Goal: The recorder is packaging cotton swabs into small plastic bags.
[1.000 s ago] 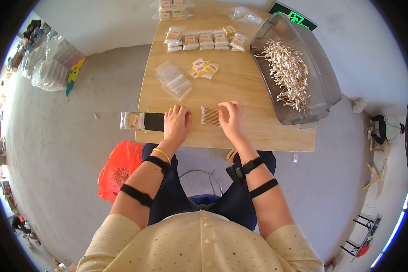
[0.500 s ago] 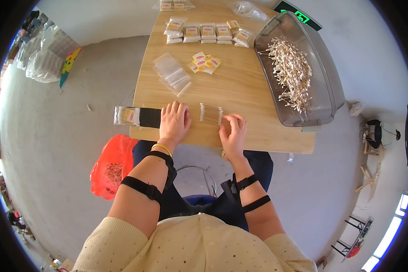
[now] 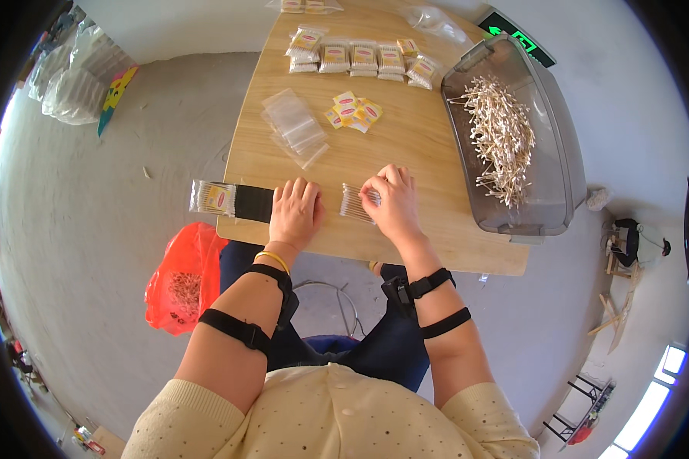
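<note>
A row of cotton swabs (image 3: pixel 354 205) lies side by side on the wooden table (image 3: pixel 429 164) in front of me. Over its right part is my right hand (image 3: pixel 396 205), thumb and forefinger closed in a pinch; whatever sits between them is too small to make out. My left hand (image 3: pixel 295 214) rests palm down left of the row, fingers laid on the table at the end of a flat black strip (image 3: pixel 253 203). At the strip's other end, a clear packet of swabs with a yellow label (image 3: pixel 213 198) juts past the table's left edge.
A grey plastic bin (image 3: pixel 471 172) of loose swabs stands at the right. Clear zip bags (image 3: pixel 295 126) and yellow-and-white labels (image 3: pixel 354 112) lie mid-table. Filled swab packets (image 3: pixel 363 56) line the far side. A red plastic bag (image 3: pixel 177 279) is below the left edge.
My right hand has moved from the right end of the swab row to above it, its fingers now pinched. The left hand stays beside the black strip. The view has shifted slightly.
</note>
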The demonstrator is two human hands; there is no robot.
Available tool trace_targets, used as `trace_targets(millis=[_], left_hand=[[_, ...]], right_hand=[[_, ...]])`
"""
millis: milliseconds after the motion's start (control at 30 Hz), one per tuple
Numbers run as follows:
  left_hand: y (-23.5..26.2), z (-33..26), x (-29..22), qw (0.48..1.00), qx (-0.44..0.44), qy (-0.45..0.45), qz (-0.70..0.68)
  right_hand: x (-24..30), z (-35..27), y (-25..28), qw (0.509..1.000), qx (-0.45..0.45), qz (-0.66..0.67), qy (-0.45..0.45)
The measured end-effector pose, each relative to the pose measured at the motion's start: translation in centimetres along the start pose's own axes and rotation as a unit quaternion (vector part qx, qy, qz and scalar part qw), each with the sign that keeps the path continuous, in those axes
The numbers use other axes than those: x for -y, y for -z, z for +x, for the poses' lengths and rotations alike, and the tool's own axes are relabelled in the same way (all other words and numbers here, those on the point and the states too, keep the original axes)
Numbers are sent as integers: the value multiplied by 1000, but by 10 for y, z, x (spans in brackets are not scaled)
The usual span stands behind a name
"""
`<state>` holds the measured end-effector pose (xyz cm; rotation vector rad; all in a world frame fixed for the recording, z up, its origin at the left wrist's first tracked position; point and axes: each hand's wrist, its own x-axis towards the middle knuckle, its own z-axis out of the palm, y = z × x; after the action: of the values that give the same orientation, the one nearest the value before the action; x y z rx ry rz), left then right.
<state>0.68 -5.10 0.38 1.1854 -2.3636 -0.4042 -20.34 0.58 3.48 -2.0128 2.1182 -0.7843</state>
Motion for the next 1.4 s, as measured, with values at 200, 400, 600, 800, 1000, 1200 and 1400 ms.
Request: trace_targets(millis=[200,400,600,800,1000,1200,1400], left_hand=[[0,-1,0,1000,-1,1,-3],[1,1,0,1000,-18,-8,-10],[1,1,1,1000,-12,-4,-27],[38,2,-26,984,-56,-67,-157],[92,-13,-66,948,-15,5,-317],[118,-46,-75,910,19,42,-412],[135,-67,-93,840,13,110,-532]], right_hand=[[-2,3,-4,999,26,-30,6],[-6,9,-3,997,35,-52,40],[6,8,17,998,-26,-50,42],[33,-26,56,993,-21,98,-57],[90,-38,82,985,-37,171,8],[118,-71,86,941,46,320,-105],[142,-88,91,939,0,337,-74]])
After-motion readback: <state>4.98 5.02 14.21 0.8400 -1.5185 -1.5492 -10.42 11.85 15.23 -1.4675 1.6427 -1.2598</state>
